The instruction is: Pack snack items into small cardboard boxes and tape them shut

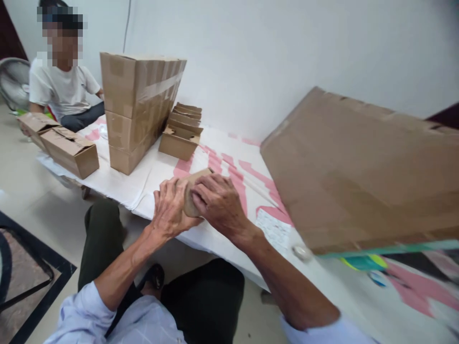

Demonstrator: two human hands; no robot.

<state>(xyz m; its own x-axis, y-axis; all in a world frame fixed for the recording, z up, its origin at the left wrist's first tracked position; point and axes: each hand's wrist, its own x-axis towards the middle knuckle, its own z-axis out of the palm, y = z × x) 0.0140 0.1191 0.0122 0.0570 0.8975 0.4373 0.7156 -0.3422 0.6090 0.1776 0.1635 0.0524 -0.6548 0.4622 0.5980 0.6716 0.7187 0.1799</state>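
A small brown cardboard box (191, 193) is held between my two hands, above the near edge of the table. My left hand (171, 205) wraps round its left side, with the thumb low under it. On the box's upper right and near end, the fingers of my right hand (217, 198) are curled and pressed against the cardboard. My fingers hide much of the box, so its flaps cannot be made out. Beyond my hands, an open-topped cardboard box (177, 145) stands on the white and pink table covering (143, 188).
Taped cardboard boxes (122, 112) form a tall stack at the back left, with further boxes (68, 148) left of it. A large cardboard carton (362, 177) fills the right. Beside it lie a written sheet (274, 227) and a tape roll (302, 252). Another person (68, 91) sits far left.
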